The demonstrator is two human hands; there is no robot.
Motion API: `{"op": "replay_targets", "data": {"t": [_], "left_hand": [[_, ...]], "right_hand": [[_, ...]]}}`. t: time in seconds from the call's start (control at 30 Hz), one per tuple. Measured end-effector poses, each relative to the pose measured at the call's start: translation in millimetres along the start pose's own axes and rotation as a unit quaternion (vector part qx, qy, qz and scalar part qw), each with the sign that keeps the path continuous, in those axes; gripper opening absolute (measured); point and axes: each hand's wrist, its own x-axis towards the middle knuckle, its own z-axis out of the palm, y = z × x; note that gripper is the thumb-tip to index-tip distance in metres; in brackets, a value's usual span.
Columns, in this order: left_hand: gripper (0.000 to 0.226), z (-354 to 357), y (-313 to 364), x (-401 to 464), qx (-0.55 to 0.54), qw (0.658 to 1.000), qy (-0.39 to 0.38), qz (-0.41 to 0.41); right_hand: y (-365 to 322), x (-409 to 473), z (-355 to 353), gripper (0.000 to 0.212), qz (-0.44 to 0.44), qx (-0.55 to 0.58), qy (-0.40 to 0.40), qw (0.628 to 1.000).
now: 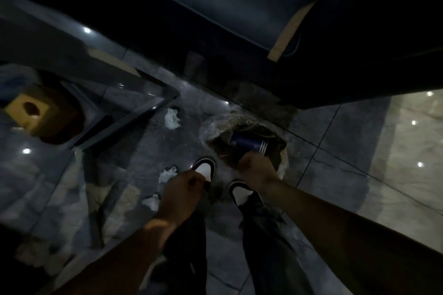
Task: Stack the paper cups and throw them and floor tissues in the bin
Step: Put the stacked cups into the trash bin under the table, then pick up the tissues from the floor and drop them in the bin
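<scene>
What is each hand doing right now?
Left hand: closed in a fist, contents cannot be told.
Right hand: closed on the blue paper cups over the bin.

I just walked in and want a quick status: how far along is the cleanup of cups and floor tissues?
Partly done. The right hand holds the blue paper cups over the lined bin, about to drop them. The left hand is closed; I cannot tell on what. Three crumpled tissues remain on the floor.
</scene>
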Motion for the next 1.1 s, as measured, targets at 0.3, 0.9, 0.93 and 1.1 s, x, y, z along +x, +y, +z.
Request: {"op": "replay_targets", "data": {"t": [0.3, 0.9, 0.93, 1.1], "left_hand": [[0.011, 3.4, -25.0, -81.0, -0.094, 0.983, 0.156, -0.008], [0.010, 89.3, -199.6, -132.5, -0.183, 0.932, 0.274, -0.153], [0.009, 91.3, -211.4, -122.9, -0.169, 0.937, 0.266, -0.152], [0.009, 89.8, -279.9, -61.2, -0.154, 0.934, 0.312, -0.079]], "right_hand": [[-14.1, -47.1, 0.5, 0.019, -0.128, -0.064, 0.013, 0.990], [-4.5, -19.4, 167.1, 0.013, -0.322, -0.290, -0.056, 0.899], [-5.4, -10.6, 182.6, 0.013, -0.343, -0.314, -0.057, 0.883], [-21.4, 47.5, 253.5, 0.013, -0.484, -0.404, -0.069, 0.773]]}}
